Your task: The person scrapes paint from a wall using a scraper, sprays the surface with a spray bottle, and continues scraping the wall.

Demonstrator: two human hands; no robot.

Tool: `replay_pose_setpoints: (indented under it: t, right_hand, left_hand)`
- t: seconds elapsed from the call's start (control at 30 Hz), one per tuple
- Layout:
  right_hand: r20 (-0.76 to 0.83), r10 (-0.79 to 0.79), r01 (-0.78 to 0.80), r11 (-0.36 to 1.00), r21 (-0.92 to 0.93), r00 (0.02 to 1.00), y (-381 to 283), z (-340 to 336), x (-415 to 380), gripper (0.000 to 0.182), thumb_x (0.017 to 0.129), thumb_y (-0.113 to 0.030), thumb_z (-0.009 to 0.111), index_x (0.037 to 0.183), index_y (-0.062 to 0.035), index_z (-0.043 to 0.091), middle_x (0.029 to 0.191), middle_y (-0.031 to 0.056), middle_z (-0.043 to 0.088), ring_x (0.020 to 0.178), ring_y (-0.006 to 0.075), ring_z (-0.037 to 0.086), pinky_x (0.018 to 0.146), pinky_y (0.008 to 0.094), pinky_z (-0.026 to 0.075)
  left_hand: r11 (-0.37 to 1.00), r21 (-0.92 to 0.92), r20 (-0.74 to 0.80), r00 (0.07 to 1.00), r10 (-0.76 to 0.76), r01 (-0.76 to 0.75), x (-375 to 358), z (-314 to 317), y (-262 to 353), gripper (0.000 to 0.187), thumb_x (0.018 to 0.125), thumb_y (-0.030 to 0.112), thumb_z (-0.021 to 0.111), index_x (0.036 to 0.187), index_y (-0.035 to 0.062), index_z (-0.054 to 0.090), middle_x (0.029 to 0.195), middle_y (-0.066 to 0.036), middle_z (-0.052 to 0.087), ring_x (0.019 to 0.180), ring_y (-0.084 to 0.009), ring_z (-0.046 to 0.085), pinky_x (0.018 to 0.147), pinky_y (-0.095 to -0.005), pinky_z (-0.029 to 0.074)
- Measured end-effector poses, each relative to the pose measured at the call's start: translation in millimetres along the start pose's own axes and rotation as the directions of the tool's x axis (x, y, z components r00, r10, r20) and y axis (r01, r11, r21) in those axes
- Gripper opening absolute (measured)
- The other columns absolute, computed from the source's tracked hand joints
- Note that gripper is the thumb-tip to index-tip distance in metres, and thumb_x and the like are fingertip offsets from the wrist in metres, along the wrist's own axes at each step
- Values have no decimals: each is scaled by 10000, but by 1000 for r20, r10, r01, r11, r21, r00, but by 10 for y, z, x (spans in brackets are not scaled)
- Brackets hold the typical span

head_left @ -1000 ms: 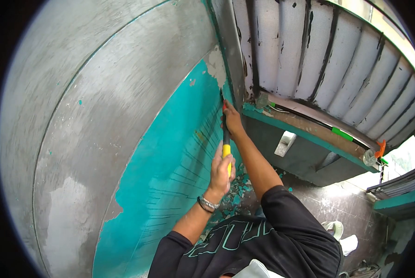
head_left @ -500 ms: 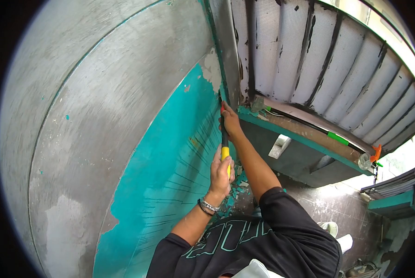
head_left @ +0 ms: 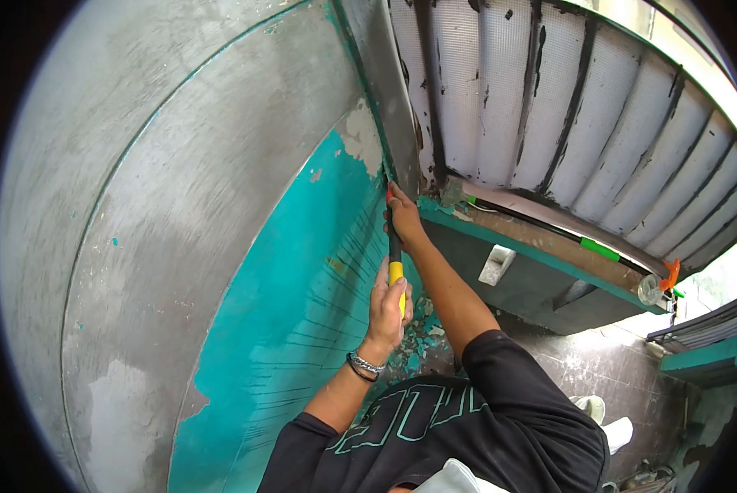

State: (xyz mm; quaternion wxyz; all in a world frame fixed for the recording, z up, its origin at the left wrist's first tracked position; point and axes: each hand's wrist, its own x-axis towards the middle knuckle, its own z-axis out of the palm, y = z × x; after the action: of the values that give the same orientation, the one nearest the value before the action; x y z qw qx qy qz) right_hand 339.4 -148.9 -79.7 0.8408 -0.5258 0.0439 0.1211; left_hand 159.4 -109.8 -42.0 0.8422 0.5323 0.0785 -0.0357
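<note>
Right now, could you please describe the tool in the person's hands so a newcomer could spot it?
Find the teal-painted wall and follow it to its corner. There both hands grip a long scraper held upright; its yellow-and-black handle sets it apart.

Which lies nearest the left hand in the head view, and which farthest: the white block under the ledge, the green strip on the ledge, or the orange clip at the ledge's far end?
Measured from the left hand:
1. White block, just right, under the ledge.
2. Green strip, farther right, on the ledge.
3. Orange clip, far right end.
</note>
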Motion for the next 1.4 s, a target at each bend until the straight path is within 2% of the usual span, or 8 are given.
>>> replay_pose_setpoints:
  t: [0.33,0.53,0.67,0.8,0.9,1.0,1.1,1.4]
  right_hand:
    - [-88,-4,16,991,131,996,134,356,36,502,942,-164,428,1442,-124,410,774,34,499,580,124,485,463,279,456]
    - [-222,-180,268,839,473,958,194,600,-227,442,989,-260,438,1406,-138,358,788,37,507,529,126,480,460,264,437]
    - [183,-3,-121,740,662,983,264,154,-748,353,990,-300,468,1307,-156,408,778,22,495,532,97,461,430,231,361]
    - [196,-71,80,996,-36,978,208,-548,-748,340,978,-312,493,1273,-155,437,734,0,471,515,97,441,425,257,356]
    - [65,-130,139,979,-152,989,-96,-779,-830,249,972,-303,494,1127,-109,478,668,1,476,478,101,451,420,269,379]
    - [172,42,-42,999,-3,984,-4,-887,-818,328,958,-275,503,1219,-82,456,680,16,498,480,107,474,429,269,393]
    - [239,65,-54,997,-54,969,76,-731,-893,405,961,-270,488,1303,-67,410,796,58,576,490,113,490,462,266,412]
    - [344,186,-228,970,85,920,102,-893,-705,415,985,-276,461,1314,-27,419,896,76,607,571,94,497,474,241,412]
  left_hand:
    - [992,-56,-45,992,-120,117,72,-360,554,652,919,131,508,1506,85,226,763,-42,528,450,-47,392,367,-178,311]
    - [937,350,74,997,-17,-10,-88,-886,685,612,921,157,527,1478,37,302,770,-55,555,465,-45,399,406,-173,334]
    - [964,265,142,990,-7,-32,-432,-764,52,619,955,194,550,1488,34,280,846,-63,599,619,-81,536,566,-201,451]
    - [802,573,183,980,79,-171,-835,-1169,-745,623,995,243,518,1497,13,230,1093,-98,610,1007,-152,568,842,-282,465]
    - [876,445,-118,982,-147,185,-1293,-1601,-1215,637,970,290,556,1465,-9,291,1059,-105,649,934,-177,610,832,-305,482]
    - [589,689,-387,902,-193,422,-1689,-1912,-1578,632,922,300,605,1389,-67,390,925,-124,690,844,-196,654,812,-323,502]
    - [511,806,-310,949,-64,298,-1925,-2014,-1739,622,899,290,622,1358,-81,424,908,-143,698,856,-206,669,793,-328,506]
    - [553,788,-319,948,-10,272,-1538,-1264,-1068,577,899,242,622,1369,-35,435,1095,-161,677,950,-262,669,844,-345,501]
